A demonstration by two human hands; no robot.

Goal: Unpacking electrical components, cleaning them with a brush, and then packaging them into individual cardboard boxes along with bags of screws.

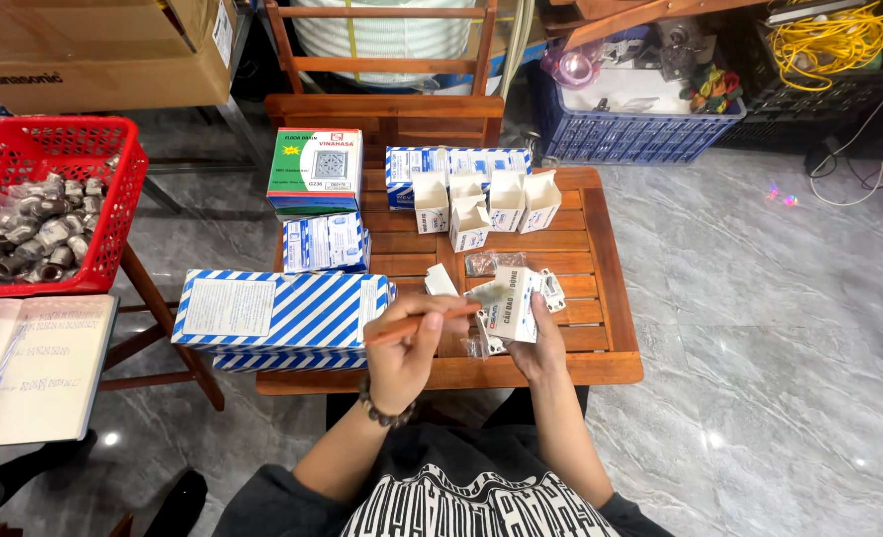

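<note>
Left hand [402, 350] grips a slim orange-brown pen [424, 323], fingers clenched round it, tip toward a small white cardboard box [514, 306]. Right hand [539, 343] grasps that box from below, above the slatted wooden table [601, 328]. A large blue-and-white striped carton [282, 313] lies just left.

Slatted wooden table [601, 298]; glossy marble floor [760, 328]; cardboard boxes [282, 313].

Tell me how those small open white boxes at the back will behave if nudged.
The open boxes look like thin, empty card, so probably very light. Standing upright with flaps up, they likely tip or slide easily on the slatted table, and crush if squeezed.
</note>
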